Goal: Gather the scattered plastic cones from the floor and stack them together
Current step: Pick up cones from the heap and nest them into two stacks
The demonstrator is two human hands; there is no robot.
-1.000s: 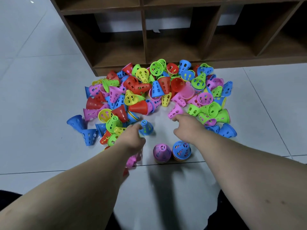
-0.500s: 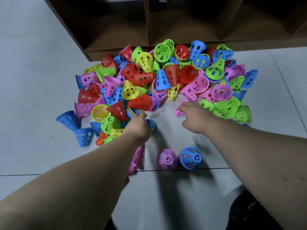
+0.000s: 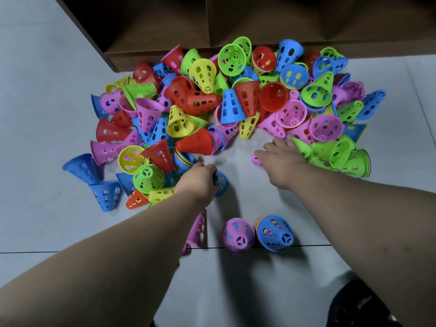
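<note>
The left hand (image 3: 198, 179) gripped a small blue cone (image 3: 222, 184), fingers curled round its narrow end just above the tiled floor (image 3: 47, 119). The right hand (image 3: 282, 159) had its fingers closed over a pink cone (image 3: 255, 159) lying on its side at the pile's near edge. Beyond both hands the heap of scattered cones (image 3: 236, 107), red, yellow, green, blue and pink, lay against the foot of a brown wooden shelf unit (image 3: 165, 31). Nearer the person, an upright cone (image 3: 238, 234) in pink and a blue-topped stack (image 3: 274, 232) stood side by side, touching.
</note>
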